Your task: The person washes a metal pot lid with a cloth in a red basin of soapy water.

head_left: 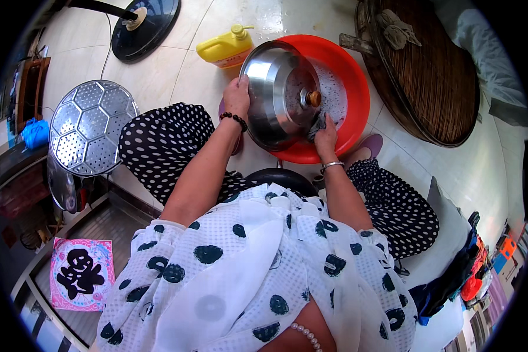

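A shiny domed metal pot lid (273, 97) with a wooden knob (314, 98) is tilted over the left side of a red plastic basin (358, 97). My left hand (236, 97) grips the lid by its left rim. Close to the knob, at the lid's lower right, my right hand (326, 139) is closed on a dark, crumpled wet cloth (317, 124), whose exact kind is hard to make out. Foamy, dark-flecked water (336, 88) shows inside the basin, partly covered by the lid.
Beyond the lid stands a yellow pump bottle (226, 49). A perforated metal steamer rack (94, 129) is at left, near a black round stand base (145, 29). At right lies a large round woven tray (431, 76) bearing a rag (398, 29). A pink printed sheet (82, 274) lies lower left.
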A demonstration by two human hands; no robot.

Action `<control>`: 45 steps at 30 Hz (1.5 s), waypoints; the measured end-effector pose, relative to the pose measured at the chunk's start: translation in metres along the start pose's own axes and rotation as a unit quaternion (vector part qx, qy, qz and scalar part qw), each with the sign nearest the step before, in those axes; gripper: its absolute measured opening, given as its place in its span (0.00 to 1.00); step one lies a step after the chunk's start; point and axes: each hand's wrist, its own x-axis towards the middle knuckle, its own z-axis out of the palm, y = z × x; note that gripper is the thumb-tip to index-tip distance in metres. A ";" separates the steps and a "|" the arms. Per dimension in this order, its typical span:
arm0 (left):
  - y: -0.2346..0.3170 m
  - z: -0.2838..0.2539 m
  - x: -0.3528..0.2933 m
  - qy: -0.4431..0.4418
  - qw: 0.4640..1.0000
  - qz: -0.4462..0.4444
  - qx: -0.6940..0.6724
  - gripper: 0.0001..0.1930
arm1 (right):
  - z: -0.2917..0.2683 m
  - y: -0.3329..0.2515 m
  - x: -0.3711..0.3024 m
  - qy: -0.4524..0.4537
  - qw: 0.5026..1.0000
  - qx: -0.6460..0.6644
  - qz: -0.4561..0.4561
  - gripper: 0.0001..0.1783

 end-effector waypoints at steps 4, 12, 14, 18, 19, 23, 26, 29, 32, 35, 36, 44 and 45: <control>-0.003 -0.009 0.007 -0.009 0.999 -0.031 -0.009 0.18 | 0.011 0.034 0.029 0.171 0.983 -0.061 -0.008 0.30; -0.006 -0.018 0.012 -0.051 0.998 -0.032 -0.001 0.16 | -0.007 0.015 0.017 -0.019 0.846 0.455 0.277 0.19; -0.004 -0.014 0.010 -0.061 0.996 -0.044 -0.039 0.16 | -0.025 -0.025 0.004 -0.041 0.906 0.368 0.205 0.16; 0.022 0.005 -0.012 -0.109 0.977 -0.079 -0.165 0.18 | -0.032 -0.086 -0.033 -0.038 0.990 0.127 -0.056 0.15; 0.023 0.007 -0.012 -0.121 0.976 -0.086 -0.161 0.20 | -0.040 -0.117 -0.048 -0.027 0.985 0.139 -0.097 0.16; 0.018 0.013 -0.019 -0.173 0.970 -0.072 -0.157 0.22 | -0.039 -0.168 -0.059 0.001 0.949 0.095 -0.301 0.27; 0.014 0.021 -0.032 -0.159 0.978 -0.036 -0.132 0.22 | -0.033 -0.186 -0.036 0.009 0.925 0.054 -0.375 0.23; 0.034 0.031 -0.053 -0.098 0.987 0.112 0.067 0.24 | -0.038 -0.201 0.005 0.065 0.920 -0.019 -0.387 0.19; 0.023 0.032 -0.048 -0.094 0.971 0.185 0.117 0.24 | -0.054 -0.206 0.062 0.107 0.949 -0.070 -0.289 0.16; 0.029 0.027 -0.048 -0.140 0.972 0.165 0.090 0.20 | -0.073 -0.167 0.132 0.064 0.978 0.038 -0.197 0.15; 0.036 0.024 -0.051 -0.155 0.970 0.168 0.080 0.19 | -0.081 -0.150 0.148 0.030 0.983 0.089 -0.159 0.16; 0.086 -0.017 -0.072 -0.172 0.980 0.086 -0.052 0.16 | -0.066 -0.043 0.108 -0.015 0.957 0.280 0.074 0.17; 0.088 -0.018 -0.071 -0.171 0.979 0.088 -0.064 0.16 | -0.052 -0.023 0.100 -0.043 0.941 0.319 0.107 0.19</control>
